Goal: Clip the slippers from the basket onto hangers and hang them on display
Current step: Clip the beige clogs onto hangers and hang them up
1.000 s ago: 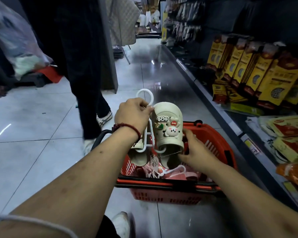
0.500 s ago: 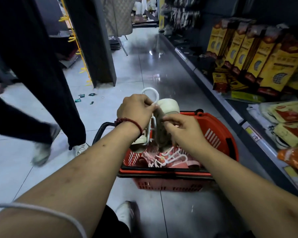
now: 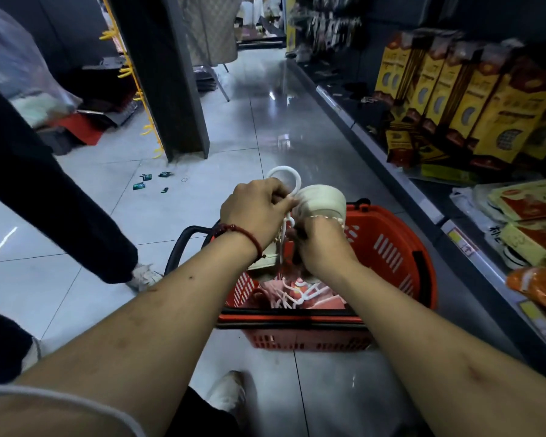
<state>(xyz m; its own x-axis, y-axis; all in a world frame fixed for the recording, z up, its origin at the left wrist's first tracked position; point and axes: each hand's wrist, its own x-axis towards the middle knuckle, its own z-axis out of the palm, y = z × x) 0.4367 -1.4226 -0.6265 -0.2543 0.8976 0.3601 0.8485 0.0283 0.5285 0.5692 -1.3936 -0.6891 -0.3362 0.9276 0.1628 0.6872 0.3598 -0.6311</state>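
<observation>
The person held a cream slipper (image 3: 323, 200) against a white hanger (image 3: 283, 168) over the far left part of the red basket (image 3: 388, 247). The left hand (image 3: 256, 209) was closed round the neck of the hanger, just under its round hook, with the fingers curled tightly together. The right hand (image 3: 322, 244) gripped the lower part of the slipper with its fingers curled over it. The fingertips were hidden, so it could not be told whether the clip had caught.

Inside the basket lay pink slippers (image 3: 267, 287) mixed with spare hangers (image 3: 309, 291).

The slipper seemed light and made of soft foam, so it would probably bend under pressure rather than break. The thick edge near the heel looked the best place to hold it while pushing. The thin plastic hanger seemed stiff but might twist, so a hold close to the clip appeared wise.
</observation>
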